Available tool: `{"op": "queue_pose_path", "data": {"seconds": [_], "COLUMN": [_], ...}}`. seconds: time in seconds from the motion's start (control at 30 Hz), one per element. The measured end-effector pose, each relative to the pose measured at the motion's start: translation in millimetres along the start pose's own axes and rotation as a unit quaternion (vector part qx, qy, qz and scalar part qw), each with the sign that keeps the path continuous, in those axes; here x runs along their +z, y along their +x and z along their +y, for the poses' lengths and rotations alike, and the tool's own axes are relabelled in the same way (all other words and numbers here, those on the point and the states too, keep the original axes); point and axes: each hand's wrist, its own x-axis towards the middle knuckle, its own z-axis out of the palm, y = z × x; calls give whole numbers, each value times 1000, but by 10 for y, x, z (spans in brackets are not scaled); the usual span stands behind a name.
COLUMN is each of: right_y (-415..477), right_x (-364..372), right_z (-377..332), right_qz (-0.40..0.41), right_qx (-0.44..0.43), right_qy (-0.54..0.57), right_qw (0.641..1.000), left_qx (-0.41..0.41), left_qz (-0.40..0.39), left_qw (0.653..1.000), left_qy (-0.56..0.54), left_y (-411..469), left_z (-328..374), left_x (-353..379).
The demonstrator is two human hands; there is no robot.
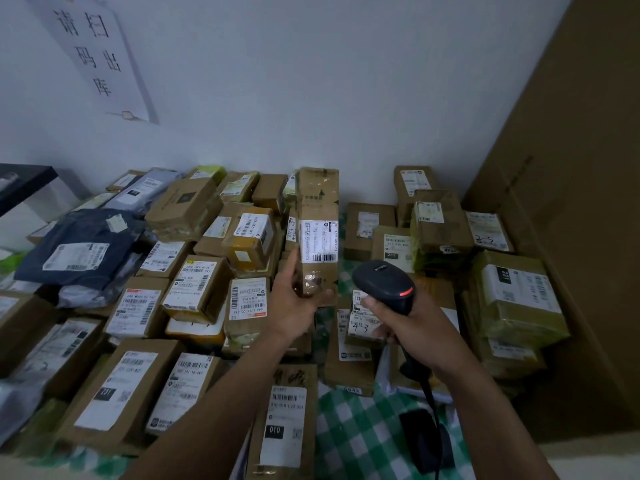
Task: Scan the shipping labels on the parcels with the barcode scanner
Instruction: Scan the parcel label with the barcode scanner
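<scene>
Two hands: both raised over a counter point(353, 431) crowded with parcels point(194, 289).
Left hand point(294, 306): fingers point(322, 295) curled under the lower end of a tall brown parcel point(318, 199), thumb on its left side, holding it upright above the pile.
Shipping label point(318, 241): white, on the held parcel's facing side, barcode at its lower edge.
Right hand point(405, 323): fingers wrapped round the handle of the black barcode scanner point(384, 284); its head is just beside the held parcel, a red light glowing.
Cable point(429, 393): hangs from the handle.
Sign point(93, 53): paper, on the wall.
</scene>
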Motion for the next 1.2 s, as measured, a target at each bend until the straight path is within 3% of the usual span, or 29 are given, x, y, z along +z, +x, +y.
{"op": "queue_pose_path", "data": {"seconds": [0.13,0.37,0.77,0.93,1.2], "right_y": [-26,-24,-4,-3,-37], "right_x": [20,-11,-59,-158,-617], "right_z": [-106,-134,-142,-126,-15], "right_qz": [-18,-31,-45,-20,121], "right_qx": [14,31,37,34,57], "right_qy": [-9,-9,2,13,22], "right_qw": [1000,999,998,999,991], "left_qx": [55,12,-11,-6,-128], "left_qz": [32,67,62,-7,-138], "left_qw": [996,993,992,1000,981], "left_qy": [55,95,113,25,-47], "left_y": [137,163,185,167,130], "left_z": [-120,-175,-208,-121,247], "left_x": [127,261,293,351,876]}}
